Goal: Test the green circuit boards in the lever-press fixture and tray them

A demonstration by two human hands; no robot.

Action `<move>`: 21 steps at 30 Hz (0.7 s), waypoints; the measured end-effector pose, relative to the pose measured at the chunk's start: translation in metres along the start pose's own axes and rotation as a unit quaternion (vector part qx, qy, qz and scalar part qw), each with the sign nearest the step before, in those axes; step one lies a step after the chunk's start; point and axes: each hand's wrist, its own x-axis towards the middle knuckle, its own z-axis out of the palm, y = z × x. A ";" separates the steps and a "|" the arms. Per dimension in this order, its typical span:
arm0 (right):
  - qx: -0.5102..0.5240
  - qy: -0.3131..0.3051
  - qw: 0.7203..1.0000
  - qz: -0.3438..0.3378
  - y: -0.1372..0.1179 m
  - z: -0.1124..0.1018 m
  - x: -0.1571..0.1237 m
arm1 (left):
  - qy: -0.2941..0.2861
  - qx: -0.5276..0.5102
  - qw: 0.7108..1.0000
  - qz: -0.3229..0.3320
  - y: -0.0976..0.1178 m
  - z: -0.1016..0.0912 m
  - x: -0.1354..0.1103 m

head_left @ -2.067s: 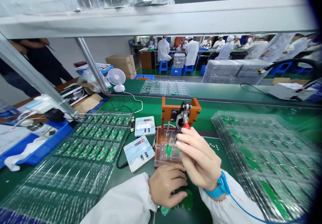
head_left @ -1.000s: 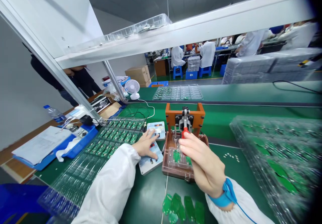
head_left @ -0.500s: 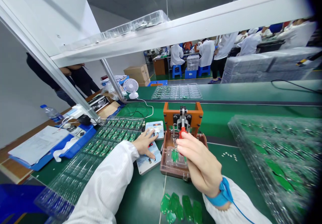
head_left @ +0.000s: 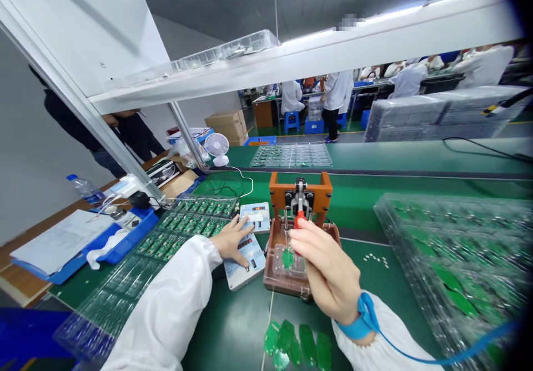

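From the head view, my right hand (head_left: 328,274) is curled around the red-tipped lever (head_left: 299,219) of the toggle clamp on the test fixture (head_left: 297,232), fingers closed on the handle. The fixture has an orange upright frame and a brown base, and it stands on the green tabletop (head_left: 375,282) straight ahead of me. A small green circuit board (head_left: 287,258) lies under the fixture's clear plate, just left of my knuckles. A blue wrist strap (head_left: 362,315) circles my right wrist, its cord trailing off to the right.

My left hand (head_left: 230,237) rests flat on the nearer of two small meter boxes (head_left: 245,260), fingers spread loosely and holding nothing, the fingertips reaching toward the farther box (head_left: 257,216). Both boxes sit just left of the fixture.

Near the bottom edge, a cluster of loose green boards (head_left: 297,346) lies on the tabletop between my sleeves. To the left are clear trays filled with boards (head_left: 183,232), and beyond them a blue tray with papers (head_left: 62,243). To the right is a blurred stack of clear trays (head_left: 449,265). A small white fan (head_left: 217,147) stands farther back on the left.
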 end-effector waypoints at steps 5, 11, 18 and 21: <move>-0.004 0.003 1.000 -0.003 -0.001 0.000 0.001 | -0.014 0.008 1.000 -0.014 0.005 -0.004 0.001; -0.003 -0.005 1.000 -0.006 -0.001 0.000 0.000 | -0.017 0.006 1.000 -0.014 0.002 -0.003 0.001; 0.008 -0.011 1.000 -0.009 0.002 0.001 -0.003 | -0.026 0.003 1.000 -0.017 0.007 -0.002 0.008; 0.009 -0.009 1.000 -0.007 0.002 0.002 -0.005 | -0.018 0.006 0.999 -0.035 0.014 -0.012 0.000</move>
